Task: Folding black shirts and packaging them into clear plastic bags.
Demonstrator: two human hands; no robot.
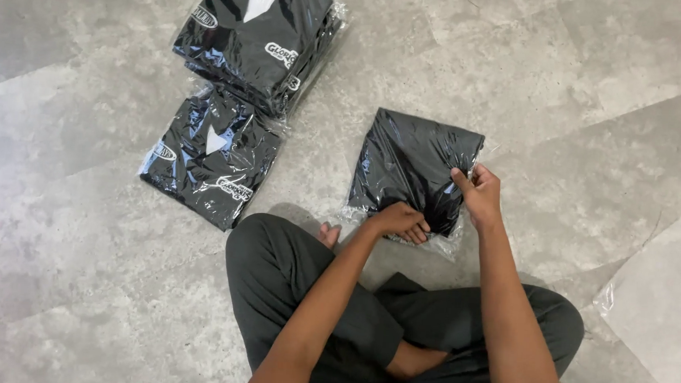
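Head view: a black garment in a clear plastic bag [414,168] lies on the grey floor [560,78] just past the crossed legs. The left hand [402,219] presses its near edge, fingers curled together. The right hand [478,194] pinches the bag's right edge. Two bagged stacks [237,95] lie left of it.

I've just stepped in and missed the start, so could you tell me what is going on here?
A person sits cross-legged on the grey floor with a black folded garment in a clear plastic bag in front of them. The left hand presses on the bag's near edge, and the right hand pinches the plastic beside it. Two piles of bagged black garments lie to the left.
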